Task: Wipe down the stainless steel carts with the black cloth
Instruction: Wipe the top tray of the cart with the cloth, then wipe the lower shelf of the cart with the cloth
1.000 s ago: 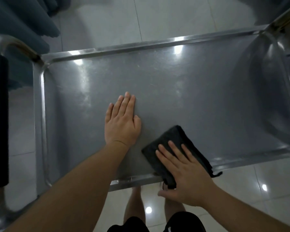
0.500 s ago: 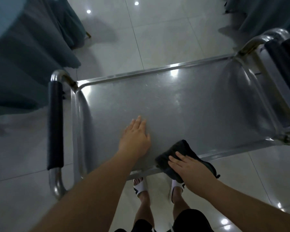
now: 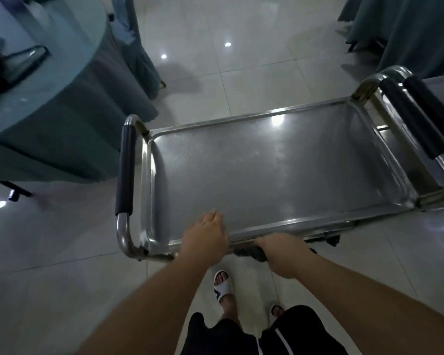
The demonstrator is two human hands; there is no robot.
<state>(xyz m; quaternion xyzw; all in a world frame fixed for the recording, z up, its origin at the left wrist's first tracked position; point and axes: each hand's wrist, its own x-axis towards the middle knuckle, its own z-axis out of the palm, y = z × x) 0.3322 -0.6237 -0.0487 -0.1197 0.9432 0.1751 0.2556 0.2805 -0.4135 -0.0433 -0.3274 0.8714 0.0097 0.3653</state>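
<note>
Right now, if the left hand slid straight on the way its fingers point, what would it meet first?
Likely nothing but bare steel: the left hand points across the cart tray, so the far rim looks first.

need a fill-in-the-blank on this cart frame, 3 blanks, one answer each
1. The right hand grips the black cloth at the near ____ of the stainless steel cart's top tray.
2. The left hand rests on the tray with its fingers ____.
3. The foam grip on the cart's left handle is coloured ____.

Missing words: rim; straight; black
</note>
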